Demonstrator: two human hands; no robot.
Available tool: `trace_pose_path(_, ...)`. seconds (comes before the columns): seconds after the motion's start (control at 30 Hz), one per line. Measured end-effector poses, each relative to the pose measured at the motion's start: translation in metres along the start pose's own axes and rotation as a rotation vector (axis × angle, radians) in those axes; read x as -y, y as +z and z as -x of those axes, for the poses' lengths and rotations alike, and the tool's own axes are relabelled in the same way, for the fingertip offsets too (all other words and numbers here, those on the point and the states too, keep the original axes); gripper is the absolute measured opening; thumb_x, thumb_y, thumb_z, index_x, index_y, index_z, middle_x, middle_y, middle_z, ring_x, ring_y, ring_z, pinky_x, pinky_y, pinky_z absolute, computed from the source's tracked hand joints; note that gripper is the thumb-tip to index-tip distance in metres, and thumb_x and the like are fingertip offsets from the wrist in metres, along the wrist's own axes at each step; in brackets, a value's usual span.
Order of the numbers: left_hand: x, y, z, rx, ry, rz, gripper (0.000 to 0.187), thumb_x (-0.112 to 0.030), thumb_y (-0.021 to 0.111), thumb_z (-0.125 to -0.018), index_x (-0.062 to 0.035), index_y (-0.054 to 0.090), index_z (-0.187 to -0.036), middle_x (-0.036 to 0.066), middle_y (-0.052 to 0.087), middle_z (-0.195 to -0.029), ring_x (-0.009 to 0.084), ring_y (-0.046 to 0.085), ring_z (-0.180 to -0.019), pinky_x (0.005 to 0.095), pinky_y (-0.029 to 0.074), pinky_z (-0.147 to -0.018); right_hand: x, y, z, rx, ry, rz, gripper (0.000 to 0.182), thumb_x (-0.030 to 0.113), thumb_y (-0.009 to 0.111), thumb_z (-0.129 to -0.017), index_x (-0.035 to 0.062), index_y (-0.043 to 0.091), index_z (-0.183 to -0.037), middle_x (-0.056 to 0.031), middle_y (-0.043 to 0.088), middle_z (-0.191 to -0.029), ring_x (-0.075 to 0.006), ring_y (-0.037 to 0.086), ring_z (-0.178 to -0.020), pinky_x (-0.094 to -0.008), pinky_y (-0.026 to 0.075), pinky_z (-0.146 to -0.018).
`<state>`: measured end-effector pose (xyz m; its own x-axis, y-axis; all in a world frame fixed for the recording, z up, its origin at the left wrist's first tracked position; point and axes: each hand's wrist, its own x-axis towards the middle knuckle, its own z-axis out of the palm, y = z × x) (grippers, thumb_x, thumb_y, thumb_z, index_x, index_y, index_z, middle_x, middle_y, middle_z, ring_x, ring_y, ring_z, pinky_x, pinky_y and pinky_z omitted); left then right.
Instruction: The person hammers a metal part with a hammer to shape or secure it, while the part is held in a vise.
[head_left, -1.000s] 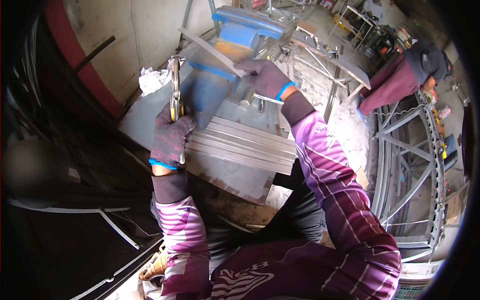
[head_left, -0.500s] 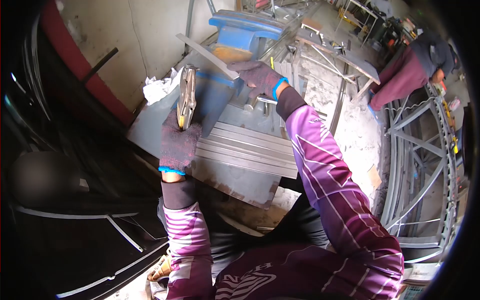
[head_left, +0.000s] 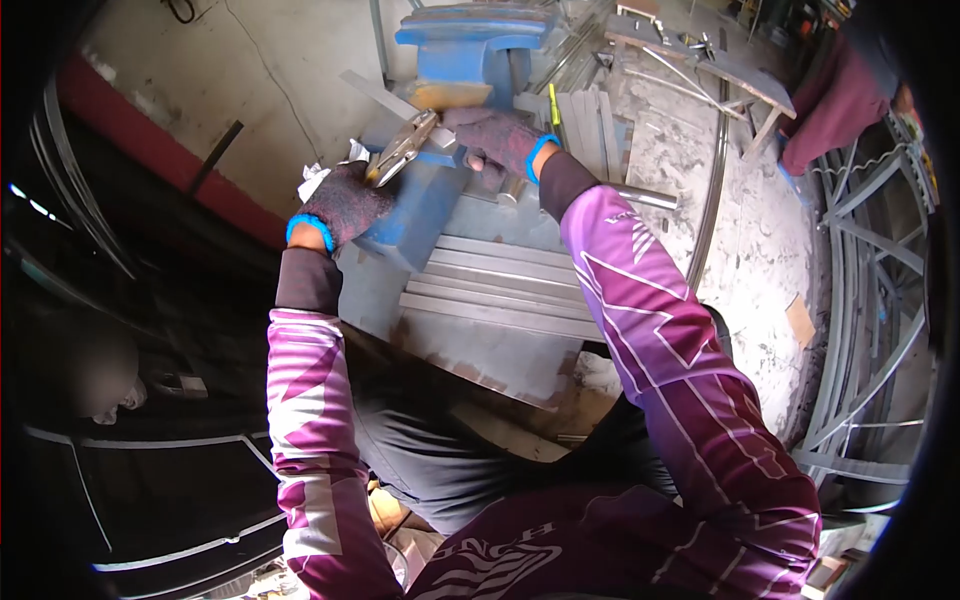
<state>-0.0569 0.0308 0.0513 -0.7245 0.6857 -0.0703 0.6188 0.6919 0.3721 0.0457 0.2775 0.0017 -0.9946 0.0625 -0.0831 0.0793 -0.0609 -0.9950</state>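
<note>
Gloved in dark knit with a blue cuff, my left hand (head_left: 345,202) is closed around locking pliers (head_left: 408,145). Their jaws point up and right, overlapping a flat metal bar (head_left: 375,92) in this view. My right hand (head_left: 498,140), gloved alike, is closed at the bar's near end, beside the plier jaws. The bar slants up and left across a blue bench vise (head_left: 470,38). A lower blue part of the vise extends toward me below my hands. Crumpled white paper (head_left: 312,180) shows behind my left hand.
Several long metal strips (head_left: 500,290) lie on the steel table (head_left: 480,358) before me. A round metal bar (head_left: 648,197) sticks out right of my forearm. Farther right are a low bench (head_left: 740,78), a person in maroon trousers (head_left: 830,105) and a metal frame (head_left: 860,330).
My left hand has swung the pliers from upright to slanting right, bringing their jaws to the flat bar by my right hand. The view has shifted a little.
</note>
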Motion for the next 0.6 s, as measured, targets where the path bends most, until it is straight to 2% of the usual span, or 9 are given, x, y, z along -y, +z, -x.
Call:
trace_pose_path(0.07, 0.007, 0.005, -0.008, 0.014, 0.025, -0.100, 0.045, -0.032, 0.066, -0.075, 0.0026, 0.070, -0.104, 0.026, 0.071, -0.093, 0.0414, 0.069, -0.090, 0.0464, 0.053, -0.081, -0.002, -0.004, -0.008, 0.006, 0.032, 0.098, 0.025, 0.027, 0.050, -0.099, 0.0166, 0.065, -0.117, -0.0016, 0.049, -0.061, -0.0120, 0.049, -0.049, -0.0313, 0.037, -0.040)
trace_pose_path(0.1, 0.008, 0.007, -0.009, 0.002, 0.047, -0.113, 0.044, -0.032, 0.065, -0.076, 0.0026, 0.070, -0.103, 0.027, 0.071, -0.094, 0.0423, 0.069, -0.091, 0.0471, 0.053, -0.082, -0.006, -0.002, -0.011, -0.003, -0.013, 0.054, 0.012, 0.021, 0.049, -0.097, 0.0171, 0.059, -0.102, -0.0044, 0.050, -0.062, -0.0163, 0.038, -0.042, -0.0342, 0.030, -0.035)
trace_pose_path(0.27, 0.001, 0.005, -0.007, 0.018, 0.063, -0.101, 0.039, -0.027, 0.063, -0.077, 0.0017, 0.068, -0.103, 0.028, 0.069, -0.098, 0.0450, 0.066, -0.095, 0.0496, 0.053, -0.083, -0.004, -0.004, -0.011, 0.005, 0.015, 0.081, 0.015, 0.021, 0.047, -0.098, 0.0157, 0.058, -0.105, -0.0067, 0.049, -0.062, -0.0175, 0.040, -0.038, -0.0346, 0.034, -0.034)
trace_pose_path(0.33, 0.002, 0.007, -0.006, 0.029, 0.076, -0.097, 0.038, -0.027, 0.063, -0.078, 0.0009, 0.067, -0.104, 0.029, 0.068, -0.098, 0.0452, 0.065, -0.097, 0.0495, 0.053, -0.082, -0.002, -0.001, -0.006, -0.017, 0.013, 0.103, 0.023, 0.030, 0.049, -0.099, 0.0185, 0.063, -0.114, -0.0013, 0.050, -0.062, -0.0130, 0.042, -0.040, -0.0312, 0.034, -0.037)
trace_pose_path(0.43, 0.001, 0.009, -0.006, 0.016, 0.067, -0.012, 0.036, -0.026, 0.062, -0.081, 0.0002, 0.067, -0.104, 0.029, 0.068, -0.098, 0.0464, 0.065, -0.097, 0.0496, 0.053, -0.082, -0.013, -0.004, -0.013, 0.002, 0.019, -0.021, 0.024, 0.029, 0.050, -0.099, 0.0193, 0.063, -0.116, -0.0009, 0.050, -0.062, -0.0119, 0.039, -0.039, -0.0299, 0.032, -0.036)
trace_pose_path(0.5, 0.000, 0.009, -0.009, 0.021, 0.103, -0.134, 0.037, -0.021, 0.061, -0.088, 0.0026, 0.063, -0.116, 0.026, 0.069, -0.097, 0.0379, 0.067, -0.089, 0.0425, 0.052, -0.083, -0.010, -0.003, -0.009, -0.002, 0.010, -0.018, 0.025, 0.029, 0.050, -0.099, 0.0200, 0.063, -0.119, -0.0010, 0.050, -0.062, -0.0116, 0.038, -0.039, -0.0292, 0.031, -0.036)
trace_pose_path(0.53, -0.001, 0.010, -0.009, 0.025, 0.105, -0.136, 0.037, -0.021, 0.061, -0.088, 0.0026, 0.063, -0.116, 0.026, 0.069, -0.097, 0.0379, 0.067, -0.089, 0.0425, 0.052, -0.083, -0.009, -0.002, -0.006, -0.006, -0.001, -0.015, 0.027, 0.029, 0.050, -0.099, 0.0208, 0.063, -0.122, -0.0010, 0.049, -0.062, -0.0112, 0.036, -0.040, -0.0285, 0.030, -0.036)
trace_pose_path(0.6, -0.009, 0.008, -0.003, 0.010, 0.102, -0.134, 0.036, -0.024, 0.061, -0.090, 0.0019, 0.064, -0.116, 0.029, 0.068, -0.102, 0.0442, 0.066, -0.097, 0.0450, 0.051, -0.086, -0.019, -0.005, -0.019, 0.029, -0.033, -0.012, 0.028, 0.028, 0.050, -0.099, 0.0215, 0.063, -0.123, -0.0010, 0.049, -0.062, -0.0111, 0.035, -0.040, -0.0278, 0.029, -0.036)
